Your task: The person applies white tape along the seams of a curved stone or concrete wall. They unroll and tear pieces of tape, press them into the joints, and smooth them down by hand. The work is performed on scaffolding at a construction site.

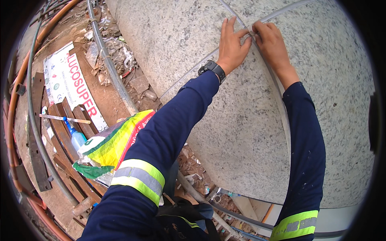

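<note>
Large speckled grey stone panels (225,132) meet in narrow grey joints before me. A thin grey strip (267,66) runs along one joint, through the crossing where both hands work. My left hand (232,49), with a black watch (212,70) on the wrist, rests against the stone left of the crossing. Its fingers are spread, two pointing upward, with index finger and thumb reaching toward the strip. My right hand (272,45) is just right of the crossing, its fingers curled and pinched at the strip; the exact grip is partly hidden.
Left and below lie a yellow, green and red sack (116,138), a blue spray bottle (77,138), a hacksaw blade (66,118) and a torn white printed sheet (74,82) on brown metal bars. Scaffold pipes (105,56) and rubble (116,60) stand beside the panels.
</note>
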Motion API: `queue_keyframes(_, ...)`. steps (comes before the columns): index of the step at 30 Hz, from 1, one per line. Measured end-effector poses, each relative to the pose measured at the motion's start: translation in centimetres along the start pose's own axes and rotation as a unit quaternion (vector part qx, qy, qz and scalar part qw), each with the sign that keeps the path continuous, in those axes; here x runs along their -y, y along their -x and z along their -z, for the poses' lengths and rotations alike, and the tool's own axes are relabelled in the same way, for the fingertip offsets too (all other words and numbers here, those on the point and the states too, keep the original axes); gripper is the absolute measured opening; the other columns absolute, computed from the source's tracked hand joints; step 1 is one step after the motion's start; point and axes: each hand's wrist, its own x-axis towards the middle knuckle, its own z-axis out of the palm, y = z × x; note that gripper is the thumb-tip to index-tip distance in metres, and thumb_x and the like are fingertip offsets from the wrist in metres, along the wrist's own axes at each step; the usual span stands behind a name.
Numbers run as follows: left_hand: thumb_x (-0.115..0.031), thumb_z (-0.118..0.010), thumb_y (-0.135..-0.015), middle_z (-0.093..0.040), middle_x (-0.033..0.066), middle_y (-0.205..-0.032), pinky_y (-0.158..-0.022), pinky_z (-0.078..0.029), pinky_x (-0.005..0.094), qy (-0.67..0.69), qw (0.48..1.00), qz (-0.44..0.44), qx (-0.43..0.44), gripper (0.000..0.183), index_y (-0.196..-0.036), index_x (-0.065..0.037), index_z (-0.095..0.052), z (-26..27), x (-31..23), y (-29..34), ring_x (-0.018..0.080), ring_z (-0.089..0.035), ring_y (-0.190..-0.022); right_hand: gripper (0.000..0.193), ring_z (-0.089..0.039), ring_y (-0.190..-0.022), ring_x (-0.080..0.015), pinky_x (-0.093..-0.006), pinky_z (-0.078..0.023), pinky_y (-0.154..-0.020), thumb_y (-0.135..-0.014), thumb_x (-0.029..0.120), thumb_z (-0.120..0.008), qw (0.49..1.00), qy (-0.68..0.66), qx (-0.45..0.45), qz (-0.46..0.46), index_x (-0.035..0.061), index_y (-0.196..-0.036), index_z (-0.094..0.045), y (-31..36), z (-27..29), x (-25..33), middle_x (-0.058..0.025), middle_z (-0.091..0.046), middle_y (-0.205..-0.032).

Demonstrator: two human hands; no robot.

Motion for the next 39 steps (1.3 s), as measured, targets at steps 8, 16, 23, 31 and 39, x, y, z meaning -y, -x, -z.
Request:
queue_keyframes(8,-0.026,-0.074,-0.088,-0.044,0.0222,-0.151,-0.118,-0.031,0.0471,-0.012,0.998,0.027,-0.054,0.028,-0.105,-0.004,-0.076,-1.2,-0.2,-0.8,0.0438,-0.032,-0.144,0.024,-0.061,-0.096,-0.0294,-0.042,-0.05,-0.086,-0.082,0.001,-0.066,0.998,0.034,-0.029,0.048,0.0085,-0.103,-0.059,0.2,-0.6,-0.2,-0.0067,-0.067,-0.093)
queue_keyframes(16,-0.019,-0.075,-0.084,-0.05,0.0188,-0.146,-0.116,-0.034,0.0445,-0.006,0.994,0.023,-0.102,0.018,-0.095,-0.005,-0.077,-2.0,-0.1,-1.8,0.0395,-0.039,-0.138,0.02,-0.06,-0.1,-0.0284,-0.0414,-0.05,-0.087,-0.083,0.005,-0.067,0.995,0.087,-0.006,0.038,0.008,-0.102,-0.062,0.1,-0.8,-0.6,-0.007,-0.063,-0.104)
queue_keyframes(23,-0.02,-0.075,-0.082,-0.055,0.0199,-0.141,-0.112,-0.037,0.0438,0.013,0.994,0.056,-0.097,0.021,-0.095,-0.003,-0.076,-1.9,0.4,-1.6,0.0387,-0.045,-0.132,0.015,-0.06,-0.103,-0.0272,-0.0392,-0.05,-0.091,-0.084,0.006,-0.066,0.992,0.111,-0.003,0.053,0.0065,-0.098,-0.07,0.7,-0.9,-1.0,-0.0067,-0.063,-0.109)
queue_keyframes(31,-0.022,-0.071,-0.084,-0.056,0.0197,-0.136,-0.107,-0.041,0.0434,-0.03,0.994,0.032,-0.1,0.028,-0.097,0.002,-0.074,-1.7,0.7,-2.2,0.0383,-0.047,-0.126,0.019,-0.059,-0.108,-0.027,-0.0391,-0.049,-0.094,-0.083,0.005,-0.065,0.993,0.113,0.006,0.045,0.0068,-0.101,-0.072,0.8,-0.9,-1.0,-0.0072,-0.063,-0.114)
queue_keyframes(39,-0.019,-0.073,-0.082,-0.055,0.0205,-0.13,-0.106,-0.041,0.0454,-0.04,0.996,0.048,-0.067,0.019,-0.088,-0.002,-0.07,-0.5,0.9,-3.0,0.0394,-0.046,-0.126,0.022,-0.059,-0.108,-0.0266,-0.0385,-0.049,-0.095,-0.084,0.006,-0.064,0.993,0.113,0.015,0.037,0.0074,-0.104,-0.074,0.7,-0.8,-0.7,-0.0072,-0.063,-0.113)
